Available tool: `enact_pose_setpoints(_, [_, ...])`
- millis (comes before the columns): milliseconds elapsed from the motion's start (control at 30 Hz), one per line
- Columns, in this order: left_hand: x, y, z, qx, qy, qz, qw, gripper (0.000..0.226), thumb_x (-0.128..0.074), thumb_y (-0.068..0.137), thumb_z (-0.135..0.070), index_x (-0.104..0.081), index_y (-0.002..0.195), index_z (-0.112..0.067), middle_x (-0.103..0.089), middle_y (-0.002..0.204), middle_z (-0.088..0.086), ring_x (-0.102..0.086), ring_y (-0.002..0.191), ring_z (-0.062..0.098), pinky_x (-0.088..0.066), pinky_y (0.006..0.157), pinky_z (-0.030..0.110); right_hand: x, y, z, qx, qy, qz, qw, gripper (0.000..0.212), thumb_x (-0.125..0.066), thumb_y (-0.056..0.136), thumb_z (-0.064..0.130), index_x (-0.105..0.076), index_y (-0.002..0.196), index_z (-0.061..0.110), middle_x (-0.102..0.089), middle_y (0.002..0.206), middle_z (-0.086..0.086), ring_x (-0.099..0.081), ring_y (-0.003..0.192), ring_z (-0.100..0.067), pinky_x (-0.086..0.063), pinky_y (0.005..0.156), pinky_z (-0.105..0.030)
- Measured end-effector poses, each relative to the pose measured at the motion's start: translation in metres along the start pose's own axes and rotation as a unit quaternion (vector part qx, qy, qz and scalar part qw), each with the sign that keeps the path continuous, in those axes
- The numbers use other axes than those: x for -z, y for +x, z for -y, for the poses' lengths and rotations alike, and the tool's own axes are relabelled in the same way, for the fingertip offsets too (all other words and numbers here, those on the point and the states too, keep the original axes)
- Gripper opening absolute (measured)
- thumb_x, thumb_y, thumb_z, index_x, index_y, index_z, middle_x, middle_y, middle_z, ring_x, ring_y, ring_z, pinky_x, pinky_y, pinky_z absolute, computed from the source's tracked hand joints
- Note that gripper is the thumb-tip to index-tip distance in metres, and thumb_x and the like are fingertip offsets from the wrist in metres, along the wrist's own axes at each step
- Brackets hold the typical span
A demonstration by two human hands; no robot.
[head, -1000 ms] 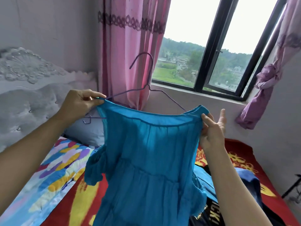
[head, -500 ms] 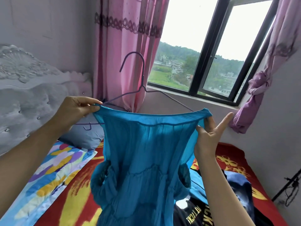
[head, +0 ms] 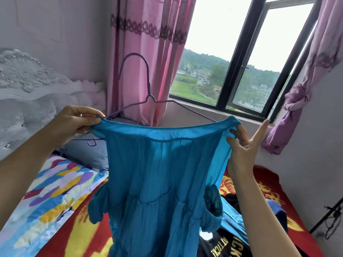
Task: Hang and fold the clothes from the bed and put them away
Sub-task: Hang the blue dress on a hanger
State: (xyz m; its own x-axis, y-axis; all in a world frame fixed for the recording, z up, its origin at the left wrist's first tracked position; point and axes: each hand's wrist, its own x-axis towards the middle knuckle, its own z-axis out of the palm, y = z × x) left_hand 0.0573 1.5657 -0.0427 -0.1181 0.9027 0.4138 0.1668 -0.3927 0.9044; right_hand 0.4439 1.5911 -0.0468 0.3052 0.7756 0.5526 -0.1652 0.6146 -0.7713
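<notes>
Blue, thin, tiered fabric: a gathered garment [head: 163,173] held up in the air above the bed [head: 269,184], its top band stretched wide and level between two hands, its body hanging down with ruffled parts at both sides.

Purple wire hanger [head: 146,86]: hook upright behind the band. Its right arm runs down behind the garment's top edge; its left arm runs to the left hand, and the lower bar shows just beneath that hand.

Left hand [head: 74,121]: fingers [head: 89,113] and thumb pinch the band's left end. Whether they also grip the hanger wire cannot be told.

Right hand [head: 241,151]: thumb and curled fingers hold the band's right end; the index finger [head: 259,132] points straight up, free of the cloth.

On the bed: a red and yellow blanket [head: 78,238], a many-coloured quilt [head: 46,191] at the left, a grey-blue pillow [head: 87,154] near the pale carved headboard [head: 27,93], and a black garment with yellow lettering [head: 228,245] under the right forearm.

Beyond: pink curtain [head: 144,52], dark-framed window [head: 239,58], knotted mauve curtain [head: 293,115] at the right.
</notes>
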Motion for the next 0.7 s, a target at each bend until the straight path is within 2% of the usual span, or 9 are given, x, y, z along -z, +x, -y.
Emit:
enact_pose_setpoints(133, [-0.020,0.000,-0.012,-0.069,0.042,-0.063,0.995,0.041,-0.059,0.082,0.009,-0.077,0.073,-0.026,-0.065,0.055,-0.018,-0.057,0.053,-0.006,-0.042,0.053,0.002,-0.005,-0.003,-0.004,-0.027,0.065,-0.014,0.997,0.102,-0.041,0.084,-0.023,0.002,0.145,0.046,-0.057,0.120,-0.004,-0.055,0.076,-0.011,-0.045,0.080,-0.030])
enact_pose_setpoints(233, [-0.028,-0.003,-0.018,-0.139,0.106,-0.125,0.977,0.032,-0.063,0.082,0.005,-0.073,0.085,-0.025,-0.064,0.059,-0.028,-0.056,0.057,-0.009,-0.042,0.057,0.001,-0.007,-0.014,-0.008,-0.034,0.111,0.030,0.993,0.100,-0.039,0.084,-0.024,-0.011,0.135,0.057,-0.048,0.137,-0.005,-0.060,0.099,-0.016,-0.053,0.076,-0.027])
enact_pose_setpoints(300, [-0.029,-0.007,-0.021,-0.182,0.144,-0.156,0.960,0.036,-0.066,0.082,0.000,-0.070,0.083,-0.035,-0.063,0.064,-0.031,-0.054,0.060,-0.008,-0.041,0.059,0.001,-0.009,-0.022,-0.014,-0.031,0.124,0.041,0.991,0.099,-0.037,0.084,-0.024,-0.015,0.129,0.061,-0.038,0.147,-0.004,-0.046,0.128,-0.022,-0.052,0.083,-0.029])
enact_pose_setpoints(367, [-0.031,-0.011,-0.024,-0.214,0.184,-0.154,0.947,0.029,-0.067,0.082,-0.002,-0.067,0.084,-0.031,-0.061,0.066,-0.034,-0.052,0.059,-0.007,-0.039,0.057,0.003,-0.012,-0.025,-0.020,-0.025,0.112,0.032,0.993,0.100,-0.037,0.084,-0.023,-0.014,0.128,0.063,-0.018,0.156,0.002,-0.028,0.141,-0.019,-0.049,0.088,-0.027])
enact_pose_setpoints(433, [-0.035,-0.015,-0.027,-0.230,0.206,-0.138,0.941,0.033,-0.068,0.081,-0.001,-0.065,0.083,-0.034,-0.061,0.068,-0.037,-0.052,0.059,-0.008,-0.040,0.057,0.004,-0.013,-0.024,-0.023,-0.001,0.061,0.018,0.998,0.102,-0.037,0.080,-0.025,-0.010,0.132,0.059,-0.004,0.155,0.011,-0.024,0.139,-0.003,-0.045,0.095,-0.023])
enact_pose_setpoints(467, [-0.036,-0.017,-0.028,-0.227,0.206,-0.131,0.943,0.034,-0.067,0.081,0.001,-0.065,0.083,-0.034,-0.061,0.068,-0.038,-0.054,0.060,-0.009,-0.042,0.059,0.004,-0.012,-0.023,-0.024,0.008,0.040,0.014,0.999,0.102,-0.035,0.078,-0.025,-0.009,0.133,0.057,-0.005,0.153,0.013,-0.035,0.130,0.006,-0.044,0.092,-0.020])
enact_pose_setpoints(533, [-0.036,-0.018,-0.030,-0.215,0.199,-0.126,0.948,0.029,-0.067,0.081,0.002,-0.066,0.088,-0.026,-0.061,0.067,-0.038,-0.056,0.062,-0.011,-0.044,0.061,0.003,-0.009,-0.020,-0.024,0.011,0.035,0.003,0.999,0.099,-0.031,0.078,-0.025,-0.011,0.133,0.054,-0.013,0.147,0.010,-0.052,0.104,0.017,-0.048,0.075,-0.015])
enact_pose_setpoints(600, [-0.037,-0.023,-0.033,-0.213,0.196,-0.119,0.950,0.026,-0.067,0.080,0.002,-0.065,0.094,-0.020,-0.061,0.067,-0.039,-0.058,0.064,-0.011,-0.045,0.062,0.002,-0.005,-0.017,-0.024,0.015,0.032,-0.021,0.999,0.098,-0.031,0.078,-0.024,-0.010,0.134,0.055,-0.017,0.145,0.009,-0.051,0.108,0.017,-0.048,0.074,-0.019])
enact_pose_setpoints(700, [-0.044,-0.031,-0.042,-0.236,0.194,-0.100,0.947,0.032,-0.069,0.079,0.000,-0.065,0.087,-0.031,-0.062,0.067,-0.035,-0.057,0.062,-0.006,-0.044,0.058,0.005,-0.003,-0.013,-0.023,-0.005,0.042,-0.054,0.998,0.099,-0.031,0.079,-0.021,-0.005,0.141,0.052,-0.013,0.155,0.002,-0.040,0.130,-0.006,-0.045,0.082,-0.029])
